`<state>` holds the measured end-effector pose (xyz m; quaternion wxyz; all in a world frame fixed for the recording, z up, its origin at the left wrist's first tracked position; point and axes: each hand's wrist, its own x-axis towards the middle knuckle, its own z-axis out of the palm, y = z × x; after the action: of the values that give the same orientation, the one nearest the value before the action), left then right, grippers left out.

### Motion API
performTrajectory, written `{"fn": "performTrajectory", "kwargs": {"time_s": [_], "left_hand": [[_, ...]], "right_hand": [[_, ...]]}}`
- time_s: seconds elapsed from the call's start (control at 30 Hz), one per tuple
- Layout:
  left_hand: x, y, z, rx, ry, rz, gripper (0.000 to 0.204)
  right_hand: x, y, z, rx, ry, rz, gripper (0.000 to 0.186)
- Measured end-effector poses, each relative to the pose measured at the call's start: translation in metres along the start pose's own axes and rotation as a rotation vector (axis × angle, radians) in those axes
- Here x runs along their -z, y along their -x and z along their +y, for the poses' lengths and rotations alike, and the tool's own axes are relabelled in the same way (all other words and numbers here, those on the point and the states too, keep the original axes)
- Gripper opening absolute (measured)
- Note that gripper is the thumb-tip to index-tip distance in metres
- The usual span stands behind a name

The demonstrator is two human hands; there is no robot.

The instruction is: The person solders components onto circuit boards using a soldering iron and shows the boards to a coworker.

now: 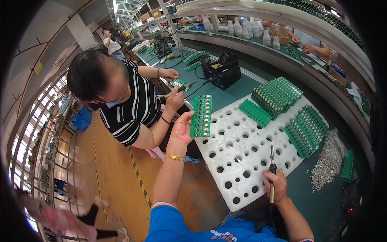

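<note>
My left hand (pixel 184 126) grips the edge of a green circuit board panel (pixel 201 116), raised above the left part of a white foam board (pixel 225 161) full of round holes. Small white parts line the panel's strips. In my right hand (pixel 276 184) is a soldering iron (pixel 273 167), its metal tip pointing away over the foam. A single green panel (pixel 254 112) lies flat on the foam beyond the iron. Behind it rises a stack of panels (pixel 277 96), and another stack (pixel 306 131) lies on the foam's right side.
A spilled bag of small white parts (pixel 327 161) lies right of the foam, near another green panel (pixel 347 166). A black soldering station (pixel 221 70) stands at the back. On my left a co-worker (pixel 133 101) holds a soldering iron and a board. White bottle-shaped pieces (pixel 246 30) line the far shelf.
</note>
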<state>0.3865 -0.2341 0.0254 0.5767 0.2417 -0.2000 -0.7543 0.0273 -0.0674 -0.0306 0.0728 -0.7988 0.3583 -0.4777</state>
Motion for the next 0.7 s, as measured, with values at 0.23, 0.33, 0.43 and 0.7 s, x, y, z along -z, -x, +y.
{"fn": "performTrajectory", "kwargs": {"time_s": [0.23, 0.33, 0.43, 0.7], "left_hand": [[-0.022, 0.02, -0.01, -0.056, -0.07, 0.064, 0.013], [-0.035, 0.034, -0.025, -0.115, -0.116, 0.094, 0.011], [-0.058, 0.052, -0.049, -0.204, -0.2, 0.151, 0.018], [-0.118, 0.11, -0.117, -0.132, -0.309, 0.07, 0.029]], "right_hand": [[0.001, 0.002, -0.001, -0.001, -0.016, 0.009, 0.03], [0.002, 0.002, 0.0, 0.0, -0.016, 0.001, 0.033], [0.006, 0.001, -0.001, -0.002, -0.021, -0.01, 0.038], [0.029, -0.014, -0.036, 0.034, -0.113, 0.029, 0.04]]}}
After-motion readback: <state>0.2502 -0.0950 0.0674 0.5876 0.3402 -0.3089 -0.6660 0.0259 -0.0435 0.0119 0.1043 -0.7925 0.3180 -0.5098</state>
